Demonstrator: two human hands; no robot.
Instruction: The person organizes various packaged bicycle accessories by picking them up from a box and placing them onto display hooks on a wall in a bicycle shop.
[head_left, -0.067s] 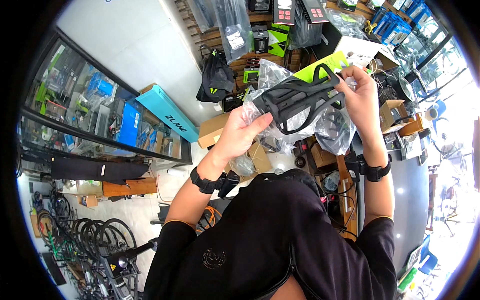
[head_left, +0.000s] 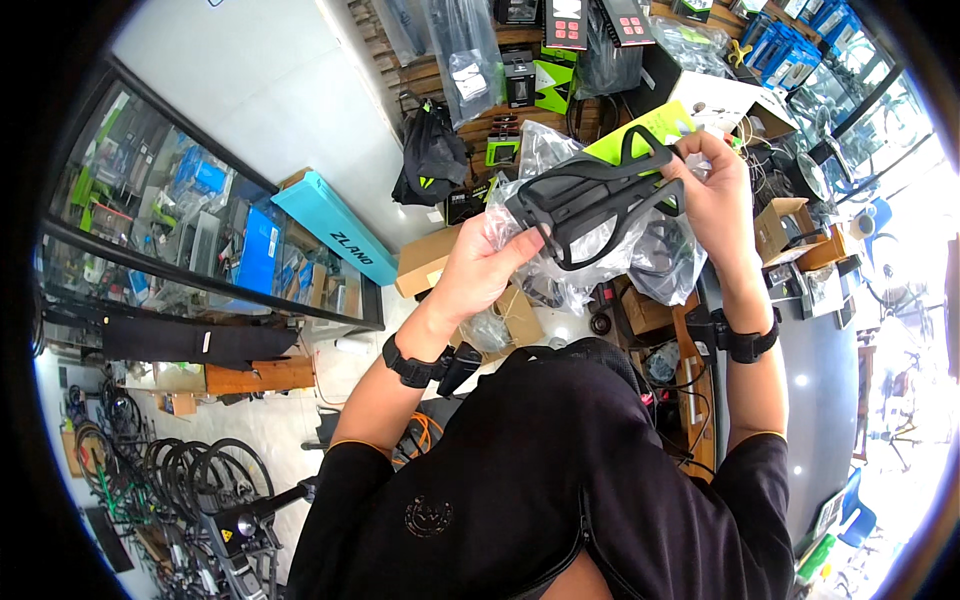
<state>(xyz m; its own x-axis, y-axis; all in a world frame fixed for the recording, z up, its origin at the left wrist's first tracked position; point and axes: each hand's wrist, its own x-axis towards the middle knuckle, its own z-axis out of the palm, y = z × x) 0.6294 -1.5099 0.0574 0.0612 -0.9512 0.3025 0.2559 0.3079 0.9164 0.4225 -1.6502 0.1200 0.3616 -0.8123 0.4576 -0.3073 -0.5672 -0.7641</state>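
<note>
Out front of the black shirt point(head_left: 480, 450), left hand point(head_left: 482, 268) and right hand point(head_left: 722, 195) both pinch a black bottle cage point(head_left: 578, 205) against clear plastic point(head_left: 545, 147) — handling step, I'd guess; next move wants steady grips.

Upper left of the frame, a glass cabinet point(head_left: 150, 256), with a long light-blue box point(head_left: 335, 228) just beside; lower left, a row of bicycle wheels point(head_left: 232, 472); above centre, a black bag point(head_left: 432, 155); upper right, blue packages point(head_left: 788, 58); at right, an open cardboard box point(head_left: 778, 228).
</note>
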